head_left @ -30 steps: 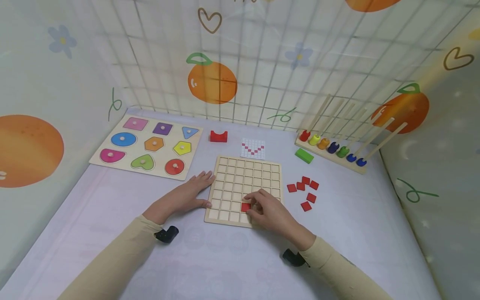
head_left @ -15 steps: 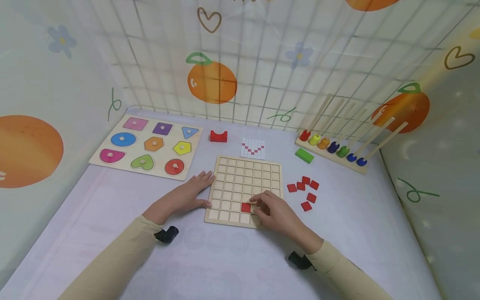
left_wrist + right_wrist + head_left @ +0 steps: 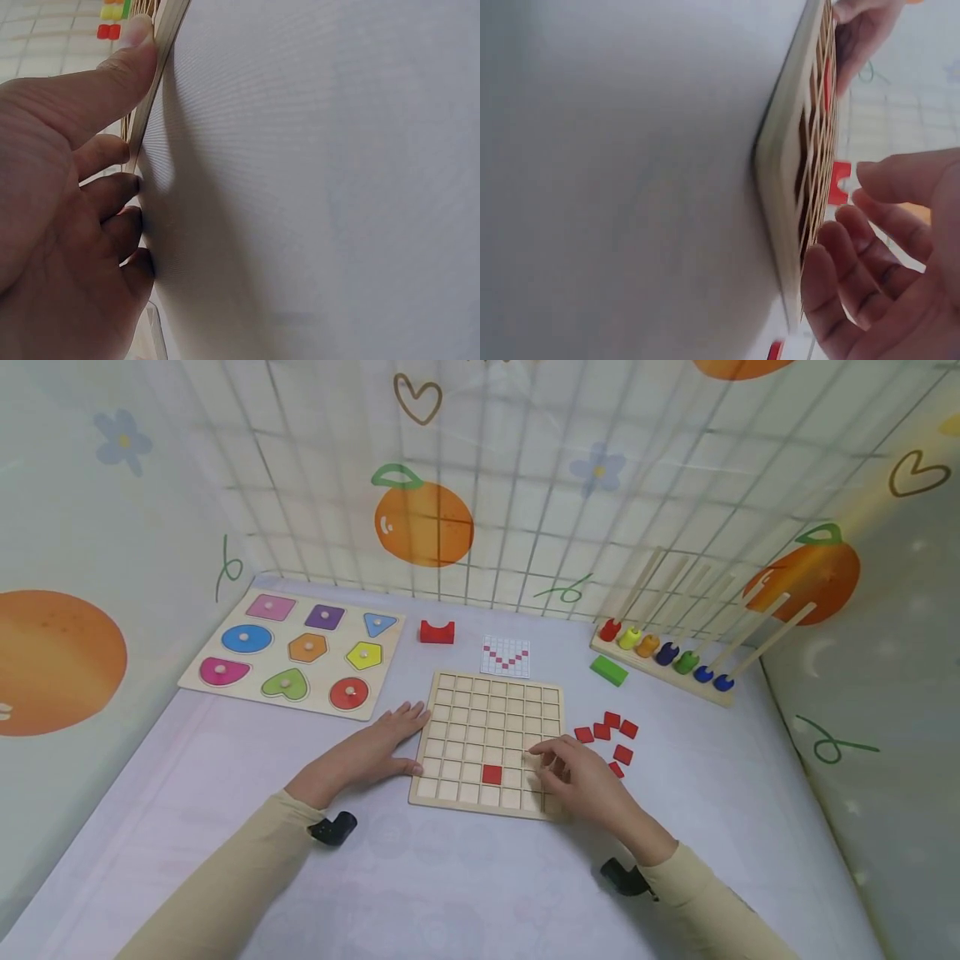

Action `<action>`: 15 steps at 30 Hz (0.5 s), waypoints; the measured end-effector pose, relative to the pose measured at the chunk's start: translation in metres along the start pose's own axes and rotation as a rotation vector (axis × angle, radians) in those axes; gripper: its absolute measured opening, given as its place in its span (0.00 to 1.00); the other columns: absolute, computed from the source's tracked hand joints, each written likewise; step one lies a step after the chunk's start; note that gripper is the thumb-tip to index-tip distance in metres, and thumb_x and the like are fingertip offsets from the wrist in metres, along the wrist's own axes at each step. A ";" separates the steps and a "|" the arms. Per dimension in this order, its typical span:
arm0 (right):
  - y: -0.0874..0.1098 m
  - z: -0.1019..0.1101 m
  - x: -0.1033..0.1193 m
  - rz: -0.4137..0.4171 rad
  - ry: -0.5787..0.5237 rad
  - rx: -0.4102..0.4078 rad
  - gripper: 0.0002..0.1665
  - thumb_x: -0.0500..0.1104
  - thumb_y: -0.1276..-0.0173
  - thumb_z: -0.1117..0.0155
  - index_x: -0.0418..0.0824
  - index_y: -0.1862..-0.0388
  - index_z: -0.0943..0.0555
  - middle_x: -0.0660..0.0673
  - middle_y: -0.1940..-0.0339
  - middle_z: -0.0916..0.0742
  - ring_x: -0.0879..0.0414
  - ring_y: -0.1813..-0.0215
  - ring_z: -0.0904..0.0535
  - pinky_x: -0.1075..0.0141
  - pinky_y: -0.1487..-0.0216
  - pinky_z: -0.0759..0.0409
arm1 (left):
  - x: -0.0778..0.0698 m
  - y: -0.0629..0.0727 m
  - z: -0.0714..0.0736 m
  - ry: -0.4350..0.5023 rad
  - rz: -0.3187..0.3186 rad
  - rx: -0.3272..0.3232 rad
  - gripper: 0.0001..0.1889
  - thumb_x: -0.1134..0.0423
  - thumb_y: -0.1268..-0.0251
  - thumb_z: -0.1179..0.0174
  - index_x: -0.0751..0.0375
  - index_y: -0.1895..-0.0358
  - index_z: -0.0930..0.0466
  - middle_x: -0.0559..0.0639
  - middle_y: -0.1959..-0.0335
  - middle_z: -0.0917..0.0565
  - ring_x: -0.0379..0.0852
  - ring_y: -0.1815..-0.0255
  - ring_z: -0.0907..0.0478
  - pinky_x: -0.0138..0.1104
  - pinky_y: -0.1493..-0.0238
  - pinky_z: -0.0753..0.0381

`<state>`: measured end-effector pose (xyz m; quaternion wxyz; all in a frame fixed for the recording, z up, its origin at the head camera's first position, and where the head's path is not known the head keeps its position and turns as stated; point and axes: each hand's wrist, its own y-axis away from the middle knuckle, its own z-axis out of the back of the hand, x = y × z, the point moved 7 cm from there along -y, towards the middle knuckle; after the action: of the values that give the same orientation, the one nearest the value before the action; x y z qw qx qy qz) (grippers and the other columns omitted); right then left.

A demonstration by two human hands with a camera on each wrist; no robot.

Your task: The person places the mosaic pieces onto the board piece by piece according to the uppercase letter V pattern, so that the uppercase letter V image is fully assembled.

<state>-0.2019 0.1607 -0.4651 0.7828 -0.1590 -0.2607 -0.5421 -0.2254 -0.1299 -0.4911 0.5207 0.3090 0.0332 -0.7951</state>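
A wooden grid board (image 3: 465, 810) lies flat on the table, with one red square tile (image 3: 492, 774) seated in a cell near its front. At the board's left edge my left hand (image 3: 378, 747) rests with fingers spread; in the left wrist view its thumb (image 3: 127, 67) touches the board's rim. My right hand (image 3: 588, 785) hovers over the board's right side, fingers loosely bent, and the right wrist view shows nothing between thumb and fingertips. Several loose red tiles (image 3: 622, 754) lie right of the board, one partly hidden by that hand. Behind the board is a pattern card (image 3: 506, 657) with a red V of squares.
A shape puzzle board (image 3: 262, 652) with knobbed pieces lies at the left. A red notched block (image 3: 437, 632) and a green block (image 3: 608, 671) sit toward the back. At the back right stands a peg rack (image 3: 660, 662) with coloured pieces. Printed cloth walls surround the table.
My right hand has moved right, away from the red tile, which stays in its cell and now shows fully. My left hand has kept its place.
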 end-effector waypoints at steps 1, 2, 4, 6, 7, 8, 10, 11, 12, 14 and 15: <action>0.000 0.002 -0.004 -0.011 0.003 -0.001 0.19 0.43 0.33 0.28 0.46 0.43 0.17 0.55 0.62 0.19 0.59 0.62 0.23 0.69 0.64 0.18 | 0.000 0.000 0.000 0.002 0.003 0.002 0.49 0.48 0.36 0.30 0.54 0.17 0.49 0.54 0.16 0.51 0.57 0.16 0.60 0.52 0.19 0.54; 0.000 0.004 -0.007 -0.023 0.006 -0.003 0.19 0.43 0.33 0.28 0.46 0.43 0.17 0.55 0.62 0.18 0.59 0.62 0.22 0.68 0.64 0.17 | 0.000 0.000 0.000 0.003 0.005 0.004 0.49 0.48 0.36 0.30 0.54 0.17 0.49 0.54 0.16 0.51 0.57 0.16 0.60 0.52 0.18 0.54; 0.000 0.009 -0.015 -0.048 0.008 -0.002 0.20 0.43 0.32 0.28 0.46 0.42 0.17 0.54 0.60 0.18 0.58 0.60 0.21 0.67 0.62 0.17 | 0.000 0.000 0.000 0.004 0.004 0.005 0.49 0.48 0.36 0.30 0.54 0.17 0.49 0.54 0.16 0.51 0.57 0.16 0.60 0.52 0.18 0.54; -0.001 0.013 -0.022 -0.067 0.013 0.000 0.20 0.44 0.32 0.28 0.45 0.42 0.17 0.53 0.59 0.18 0.57 0.59 0.21 0.66 0.60 0.16 | 0.000 0.000 0.000 0.006 0.006 0.008 0.49 0.48 0.36 0.30 0.54 0.17 0.49 0.54 0.16 0.52 0.57 0.16 0.61 0.52 0.18 0.54; -0.001 0.015 -0.026 -0.073 0.016 0.000 0.20 0.43 0.31 0.29 0.45 0.41 0.18 0.52 0.59 0.17 0.56 0.58 0.21 0.65 0.59 0.16 | 0.000 0.000 0.000 0.006 0.008 0.009 0.49 0.48 0.36 0.30 0.54 0.17 0.49 0.54 0.16 0.52 0.57 0.16 0.61 0.52 0.19 0.54; -0.001 0.017 -0.029 -0.078 0.020 -0.003 0.20 0.43 0.31 0.29 0.45 0.41 0.18 0.52 0.58 0.17 0.56 0.58 0.21 0.65 0.59 0.16 | 0.000 0.000 0.000 0.006 0.010 0.010 0.49 0.48 0.36 0.30 0.53 0.17 0.49 0.54 0.16 0.52 0.57 0.16 0.61 0.52 0.19 0.54; -0.003 0.022 -0.035 -0.085 0.027 -0.010 0.20 0.41 0.31 0.29 0.43 0.41 0.18 0.50 0.57 0.17 0.55 0.57 0.20 0.63 0.58 0.17 | 0.000 0.000 0.000 0.004 0.015 0.012 0.49 0.48 0.36 0.30 0.53 0.17 0.50 0.54 0.16 0.52 0.56 0.16 0.61 0.52 0.19 0.54; -0.004 0.024 -0.038 -0.089 0.037 -0.014 0.20 0.41 0.31 0.30 0.43 0.41 0.18 0.49 0.56 0.17 0.54 0.57 0.20 0.63 0.58 0.17 | 0.000 0.000 0.000 0.004 0.017 0.013 0.50 0.48 0.36 0.30 0.53 0.17 0.50 0.54 0.16 0.52 0.56 0.16 0.61 0.52 0.19 0.54; -0.005 0.027 -0.041 -0.096 0.044 -0.020 0.20 0.41 0.30 0.31 0.43 0.41 0.18 0.48 0.55 0.17 0.54 0.57 0.20 0.62 0.57 0.17 | 0.000 0.000 0.000 0.004 0.019 0.013 0.50 0.48 0.36 0.30 0.52 0.17 0.50 0.53 0.16 0.52 0.56 0.16 0.61 0.52 0.19 0.54; -0.007 0.031 -0.048 -0.108 0.051 -0.031 0.19 0.41 0.29 0.31 0.43 0.40 0.18 0.47 0.54 0.17 0.53 0.57 0.20 0.60 0.57 0.17 | 0.000 0.000 0.000 0.004 0.022 0.014 0.50 0.48 0.36 0.30 0.52 0.17 0.50 0.53 0.16 0.52 0.56 0.16 0.61 0.52 0.19 0.54; -0.008 0.033 -0.051 -0.117 0.054 -0.036 0.19 0.42 0.29 0.32 0.43 0.40 0.18 0.46 0.53 0.17 0.52 0.56 0.20 0.59 0.57 0.17 | 0.000 0.000 0.000 0.004 0.019 0.013 0.50 0.48 0.36 0.30 0.52 0.17 0.50 0.53 0.16 0.52 0.56 0.16 0.61 0.52 0.19 0.54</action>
<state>-0.2306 0.2143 -0.4681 0.7537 -0.1428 -0.2387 -0.5955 -0.2258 -0.1296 -0.4908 0.5263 0.3143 0.0261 -0.7897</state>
